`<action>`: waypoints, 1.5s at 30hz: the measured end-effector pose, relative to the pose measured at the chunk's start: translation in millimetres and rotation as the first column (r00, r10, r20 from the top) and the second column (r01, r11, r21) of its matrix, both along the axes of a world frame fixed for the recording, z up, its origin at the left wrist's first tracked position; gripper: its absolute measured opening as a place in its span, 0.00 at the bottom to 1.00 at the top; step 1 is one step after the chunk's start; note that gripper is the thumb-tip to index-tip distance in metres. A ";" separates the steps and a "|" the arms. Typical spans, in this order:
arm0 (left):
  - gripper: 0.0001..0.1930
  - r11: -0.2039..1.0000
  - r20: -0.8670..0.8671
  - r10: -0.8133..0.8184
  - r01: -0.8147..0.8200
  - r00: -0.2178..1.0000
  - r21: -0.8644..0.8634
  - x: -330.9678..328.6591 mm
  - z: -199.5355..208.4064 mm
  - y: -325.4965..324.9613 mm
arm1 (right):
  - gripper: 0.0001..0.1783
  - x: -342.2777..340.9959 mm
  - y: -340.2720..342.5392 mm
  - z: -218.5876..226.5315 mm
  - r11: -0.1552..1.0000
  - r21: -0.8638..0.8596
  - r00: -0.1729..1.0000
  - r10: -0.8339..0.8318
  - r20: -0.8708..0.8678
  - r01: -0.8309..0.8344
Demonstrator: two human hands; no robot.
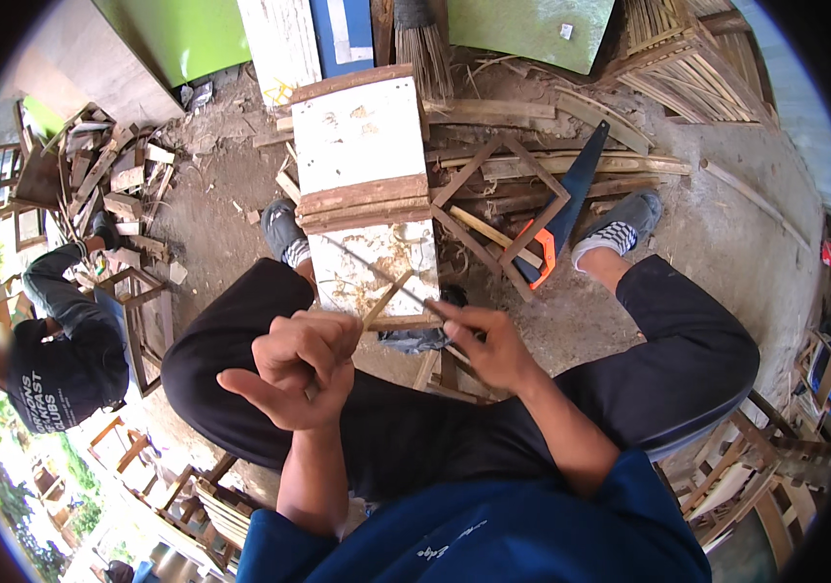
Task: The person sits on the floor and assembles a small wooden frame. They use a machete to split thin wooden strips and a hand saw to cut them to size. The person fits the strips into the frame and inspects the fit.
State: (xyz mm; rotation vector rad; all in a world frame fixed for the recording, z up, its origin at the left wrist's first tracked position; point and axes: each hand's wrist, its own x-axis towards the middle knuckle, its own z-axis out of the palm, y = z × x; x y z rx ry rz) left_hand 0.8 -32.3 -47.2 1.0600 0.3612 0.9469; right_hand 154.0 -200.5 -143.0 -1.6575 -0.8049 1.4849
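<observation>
My left hand (299, 364) is closed with its thumb stuck out. A short, thin wooden strip (388, 299) reaches forward from its curled fingers. My right hand (486, 342) grips a long, thin, dark rod-like tool (377, 270), which slants away to the far left, above the bench and past the strip. Its exact kind I cannot make out. Below both stands a low bench with a white top (362, 136) and brown wooden cross-pieces, placed between my feet. Sawdust and shavings (391, 255) lie on its near half.
Right of the bench, a handsaw (579, 185) with an orange handle leans by a square wooden frame (471, 162). Wooden strips (620, 163) and a broom (420, 49) lie beyond. Scrap wood (124, 180) is heaped far left, near another seated person (61, 364).
</observation>
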 end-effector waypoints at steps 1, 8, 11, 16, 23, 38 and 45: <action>0.46 0.999 -0.008 0.025 -0.025 1.000 -0.021 -0.1 1.2 -0.9 | 0.20 -0.2 -0.4 -2.0 0.997 0.033 0.997 -0.070 -0.009 0.070; 0.45 0.999 -0.053 0.028 -0.027 0.998 0.019 1.2 1.4 -5.9 | 0.20 0.4 -3.8 -3.2 0.996 0.031 0.991 -0.089 0.099 0.086; 0.45 0.998 -0.058 0.059 -0.057 0.997 0.034 2.3 4.7 -4.9 | 0.20 1.6 -3.5 3.3 0.998 -0.039 0.975 -0.039 0.219 0.049; 0.46 0.993 0.092 0.120 -0.119 0.988 -0.015 1.0 43.8 11.7 | 0.21 16.9 -12.1 41.0 0.997 0.017 0.915 -0.074 0.398 0.073; 0.35 0.962 0.497 0.158 -0.020 0.854 -0.271 44.1 126.8 111.7 | 0.20 117.1 -4.5 148.1 0.932 0.221 0.898 -0.343 0.274 0.288; 0.37 0.772 0.648 0.106 0.348 0.754 -0.532 140.6 66.5 125.3 | 0.17 156.0 63.5 171.6 0.776 0.319 0.837 -0.528 -0.142 0.544; 0.37 0.774 0.662 0.067 0.379 0.746 -0.506 142.9 66.4 124.1 | 0.12 151.1 76.3 166.1 0.813 0.240 0.840 -0.542 -0.023 0.531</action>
